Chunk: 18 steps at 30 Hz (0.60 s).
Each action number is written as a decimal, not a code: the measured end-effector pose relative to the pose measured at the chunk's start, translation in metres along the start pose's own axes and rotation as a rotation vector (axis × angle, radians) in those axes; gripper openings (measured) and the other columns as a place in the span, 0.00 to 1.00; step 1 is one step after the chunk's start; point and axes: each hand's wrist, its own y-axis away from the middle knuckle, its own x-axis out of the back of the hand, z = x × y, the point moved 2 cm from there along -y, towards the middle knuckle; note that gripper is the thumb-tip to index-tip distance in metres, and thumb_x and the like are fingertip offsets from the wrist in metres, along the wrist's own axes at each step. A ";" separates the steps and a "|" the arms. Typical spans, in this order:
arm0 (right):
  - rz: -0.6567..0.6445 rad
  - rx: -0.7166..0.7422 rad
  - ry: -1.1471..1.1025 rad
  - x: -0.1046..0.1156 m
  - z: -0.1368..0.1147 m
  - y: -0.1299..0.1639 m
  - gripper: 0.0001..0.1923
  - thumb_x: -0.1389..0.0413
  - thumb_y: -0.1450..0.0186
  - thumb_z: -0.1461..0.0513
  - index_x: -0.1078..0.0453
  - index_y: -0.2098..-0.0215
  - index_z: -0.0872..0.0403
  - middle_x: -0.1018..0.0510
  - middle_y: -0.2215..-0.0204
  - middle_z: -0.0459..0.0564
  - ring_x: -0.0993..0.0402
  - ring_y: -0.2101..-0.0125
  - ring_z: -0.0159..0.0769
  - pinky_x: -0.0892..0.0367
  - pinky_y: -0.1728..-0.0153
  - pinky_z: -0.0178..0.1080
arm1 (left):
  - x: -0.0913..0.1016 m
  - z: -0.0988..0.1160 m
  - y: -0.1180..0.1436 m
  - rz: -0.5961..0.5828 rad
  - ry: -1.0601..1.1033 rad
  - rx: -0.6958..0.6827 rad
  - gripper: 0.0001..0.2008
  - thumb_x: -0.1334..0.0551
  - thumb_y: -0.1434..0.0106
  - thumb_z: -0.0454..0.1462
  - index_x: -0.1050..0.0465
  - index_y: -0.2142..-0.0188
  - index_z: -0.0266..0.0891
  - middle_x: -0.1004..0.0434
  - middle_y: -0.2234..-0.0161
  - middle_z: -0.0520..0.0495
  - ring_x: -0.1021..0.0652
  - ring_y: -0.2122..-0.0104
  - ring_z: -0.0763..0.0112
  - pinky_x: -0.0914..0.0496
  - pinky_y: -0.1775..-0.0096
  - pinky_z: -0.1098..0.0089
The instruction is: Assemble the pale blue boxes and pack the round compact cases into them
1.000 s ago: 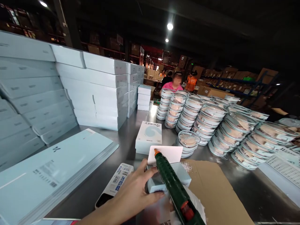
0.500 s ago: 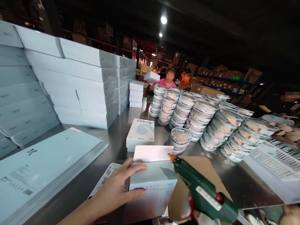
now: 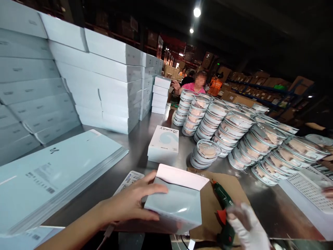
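Note:
My left hand [image 3: 130, 203] grips the left side of a pale blue carton [image 3: 177, 205] whose white flap stands open at its far edge. The carton is lifted a little above the steel table. My right hand [image 3: 248, 225], in a white glove, rests on the handle of a green glue gun [image 3: 224, 211] that lies on a brown cardboard sheet [image 3: 234, 194], nozzle pointing away from me. Whether the fingers close around the gun is blurred.
Flat pale blue cartons [image 3: 57, 170] lie at my left, tall stacks of them [image 3: 99, 90] behind. A closed box [image 3: 163, 142] sits ahead. Stacks of clear lidded dishes [image 3: 234, 128] fill the right. A white perforated tray [image 3: 309, 187] is at right. A person in pink [image 3: 194, 86] works beyond.
The glue gun has gone from pointing at the carton's flap to lying on the cardboard sheet. The carton has tilted and turned in my left hand.

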 end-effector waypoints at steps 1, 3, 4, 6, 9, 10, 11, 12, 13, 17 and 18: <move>-0.108 0.097 -0.071 -0.017 -0.009 0.001 0.40 0.24 0.57 0.55 0.26 0.45 0.44 0.16 0.50 0.51 0.20 0.49 0.53 0.24 0.50 0.46 | -0.002 -0.003 0.001 0.011 0.009 -0.015 0.28 0.22 0.47 0.43 0.20 0.46 0.54 0.29 0.38 0.44 0.25 0.40 0.46 0.28 0.41 0.56; -0.308 0.248 -0.168 -0.050 -0.022 0.003 0.56 0.23 0.60 0.55 0.36 0.35 0.45 0.21 0.43 0.54 0.26 0.41 0.53 0.29 0.43 0.52 | -0.010 -0.011 0.002 0.052 0.030 -0.069 0.26 0.23 0.45 0.44 0.21 0.46 0.54 0.30 0.37 0.44 0.25 0.40 0.46 0.29 0.40 0.56; -0.368 0.290 -0.181 -0.062 -0.025 0.004 0.57 0.23 0.59 0.56 0.38 0.33 0.45 0.20 0.44 0.54 0.27 0.40 0.53 0.31 0.42 0.54 | -0.015 -0.015 0.002 0.094 0.052 -0.105 0.27 0.23 0.44 0.46 0.22 0.45 0.54 0.32 0.36 0.44 0.27 0.39 0.46 0.29 0.40 0.55; -0.407 0.331 -0.164 -0.075 -0.024 0.007 0.51 0.24 0.55 0.58 0.36 0.35 0.44 0.18 0.48 0.53 0.25 0.42 0.51 0.30 0.42 0.54 | -0.024 -0.021 0.003 0.213 0.122 -0.206 0.29 0.27 0.41 0.52 0.28 0.42 0.52 0.40 0.33 0.41 0.29 0.36 0.46 0.31 0.39 0.52; -0.442 0.400 -0.126 -0.077 -0.019 0.014 0.36 0.27 0.48 0.61 0.28 0.42 0.41 0.18 0.49 0.52 0.21 0.46 0.51 0.25 0.46 0.50 | -0.031 -0.022 0.004 0.287 0.179 -0.323 0.28 0.35 0.34 0.56 0.36 0.40 0.52 0.37 0.36 0.37 0.31 0.35 0.48 0.32 0.39 0.48; -0.471 0.449 -0.094 -0.078 -0.019 0.017 0.33 0.28 0.47 0.62 0.26 0.43 0.41 0.19 0.49 0.51 0.20 0.48 0.51 0.23 0.50 0.49 | -0.030 -0.019 0.004 0.271 0.174 -0.342 0.24 0.36 0.32 0.53 0.33 0.41 0.52 0.33 0.39 0.39 0.31 0.35 0.49 0.31 0.39 0.48; -0.506 0.507 -0.056 -0.079 -0.021 0.020 0.31 0.29 0.46 0.63 0.25 0.44 0.39 0.19 0.50 0.51 0.19 0.50 0.50 0.22 0.53 0.47 | -0.028 -0.015 0.004 0.229 0.140 -0.341 0.19 0.35 0.31 0.49 0.29 0.43 0.53 0.29 0.42 0.40 0.32 0.34 0.49 0.32 0.39 0.49; -0.538 0.567 -0.014 -0.080 -0.025 0.023 0.30 0.30 0.44 0.64 0.24 0.45 0.38 0.18 0.51 0.50 0.19 0.51 0.49 0.21 0.54 0.45 | -0.024 -0.009 0.004 0.178 0.096 -0.334 0.15 0.34 0.30 0.45 0.25 0.45 0.53 0.27 0.45 0.42 0.32 0.34 0.49 0.32 0.38 0.50; -0.562 0.621 0.026 -0.082 -0.029 0.026 0.29 0.31 0.43 0.65 0.24 0.46 0.36 0.18 0.51 0.49 0.19 0.50 0.48 0.21 0.54 0.45 | -0.020 -0.004 0.004 0.126 0.046 -0.324 0.12 0.34 0.31 0.40 0.21 0.48 0.54 0.26 0.46 0.42 0.33 0.33 0.49 0.32 0.38 0.52; -0.580 0.769 0.093 -0.090 -0.044 0.029 0.31 0.36 0.39 0.70 0.25 0.44 0.30 0.18 0.49 0.47 0.24 0.42 0.46 0.29 0.42 0.49 | -0.005 0.015 0.003 0.013 -0.051 -0.282 0.15 0.31 0.34 0.36 0.17 0.50 0.56 0.25 0.42 0.43 0.42 0.29 0.44 0.37 0.35 0.49; -0.583 0.799 0.122 -0.091 -0.045 0.029 0.32 0.36 0.38 0.70 0.26 0.43 0.30 0.19 0.46 0.47 0.26 0.40 0.47 0.30 0.41 0.51 | -0.003 0.016 0.003 0.026 -0.010 -0.268 0.15 0.30 0.36 0.36 0.17 0.51 0.57 0.25 0.40 0.45 0.41 0.29 0.44 0.38 0.34 0.49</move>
